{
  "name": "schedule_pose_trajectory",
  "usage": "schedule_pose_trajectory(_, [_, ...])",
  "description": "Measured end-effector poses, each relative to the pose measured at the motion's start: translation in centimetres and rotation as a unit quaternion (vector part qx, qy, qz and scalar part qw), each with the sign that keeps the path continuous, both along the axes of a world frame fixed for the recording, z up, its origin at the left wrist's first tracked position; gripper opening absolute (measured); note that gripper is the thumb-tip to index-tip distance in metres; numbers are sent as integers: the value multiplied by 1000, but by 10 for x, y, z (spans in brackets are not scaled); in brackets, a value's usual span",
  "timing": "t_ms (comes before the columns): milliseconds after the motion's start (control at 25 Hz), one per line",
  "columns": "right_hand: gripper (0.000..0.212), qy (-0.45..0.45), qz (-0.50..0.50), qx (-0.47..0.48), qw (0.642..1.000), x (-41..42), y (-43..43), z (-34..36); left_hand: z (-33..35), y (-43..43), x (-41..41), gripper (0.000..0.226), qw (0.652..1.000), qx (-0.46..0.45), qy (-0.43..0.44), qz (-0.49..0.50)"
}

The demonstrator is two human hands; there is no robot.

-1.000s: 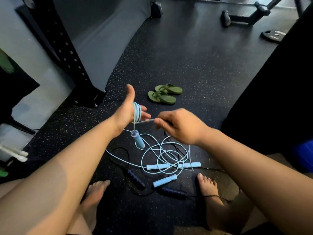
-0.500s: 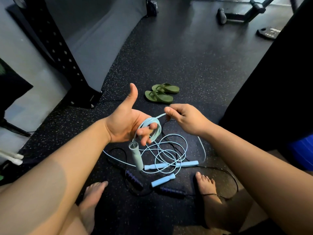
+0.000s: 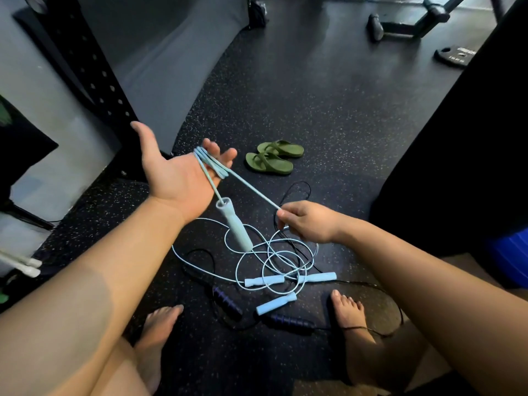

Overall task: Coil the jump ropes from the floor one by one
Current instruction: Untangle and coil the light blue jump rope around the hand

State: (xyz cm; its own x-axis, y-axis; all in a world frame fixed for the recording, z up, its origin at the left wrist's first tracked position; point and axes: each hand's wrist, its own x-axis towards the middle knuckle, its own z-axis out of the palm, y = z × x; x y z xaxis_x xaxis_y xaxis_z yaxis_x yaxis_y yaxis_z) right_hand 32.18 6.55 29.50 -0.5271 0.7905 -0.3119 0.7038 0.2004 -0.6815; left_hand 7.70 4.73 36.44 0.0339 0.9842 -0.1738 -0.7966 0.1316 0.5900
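The room is dim, and cool light from above and ahead puts a pale sheen on the far rubber floor (image 3: 328,90). My forearms catch a warmer light. The right side falls into near-black shadow. Wide-angle bending curves the rack upright (image 3: 85,70) at the left edge. My left hand (image 3: 174,172) is slightly motion-blurred; the green sandals (image 3: 271,158) look soft but readable.

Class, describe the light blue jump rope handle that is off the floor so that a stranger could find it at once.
Start at the open left hand, its fingers wound with light blue cord. The light blue handle dangles just below that palm. Unlike the three light blue handles lying on the floor, it hangs in the air.
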Motion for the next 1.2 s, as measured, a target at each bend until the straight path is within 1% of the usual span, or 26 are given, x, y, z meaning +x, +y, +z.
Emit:
schedule_pose_trajectory(80, [31,-17,44,-15,999,-5,-7,-1,-4,8,-4,103,997,-4,9,81])
schedule_pose_trajectory(120, [29,-25,66,-9,997,-7,-11,2,-6,12,-4,107,994,-9,29,106])
schedule_pose_trajectory(160, [28,-29,88,5,996,-10,-15,6,-10,17,-5,110,990,-22,70,119])
schedule_pose_trajectory(240, [28,-25,124,59,990,-16,-20,18,-20,23,-6,114,971,-68,199,111])
schedule_pose_trajectory(320, [34,1,145,127,981,-20,-25,28,-29,23,-4,115,940,-112,314,69])
schedule_pose_trajectory(400, [36,43,145,167,974,-22,-28,35,-35,19,-1,111,917,-136,375,21])
schedule_pose_trajectory(520, [29,97,117,189,970,-22,-29,45,-34,14,7,118,886,-156,430,-79])
schedule_pose_trajectory(640, [28,130,81,198,968,-18,-26,52,-30,0,22,125,831,-121,491,-230])
schedule_pose_trajectory(720, [27,137,58,216,965,-15,-21,53,-29,-11,31,120,797,-92,511,-308])
schedule_pose_trajectory(760, [25,140,40,229,962,-12,-18,51,-28,-14,34,116,789,-80,503,-343])
schedule_pose_trajectory(800, [22,144,16,241,960,-8,-13,48,-27,-17,36,113,789,-66,482,-376])
schedule_pose_trajectory(840, [20,151,-14,244,958,-4,-9,45,-25,-17,38,111,798,-51,449,-399])
schedule_pose_trajectory(920, [17,173,-75,228,955,2,-1,34,-18,-16,37,109,836,-39,367,-406])
schedule_pose_trajectory(1000, [18,193,-107,205,954,2,1,22,-8,-15,34,108,876,-44,289,-385])
schedule_pose_trajectory(1040, [22,199,-110,190,955,0,0,17,-5,-15,32,107,891,-46,255,-372])
schedule_pose_trajectory(1120, [33,207,-107,156,960,-6,-4,10,0,-15,28,108,916,-43,202,-344])
schedule_pose_trajectory(1200, [38,211,-100,126,964,-12,-7,7,1,-16,25,109,936,-36,161,-311])
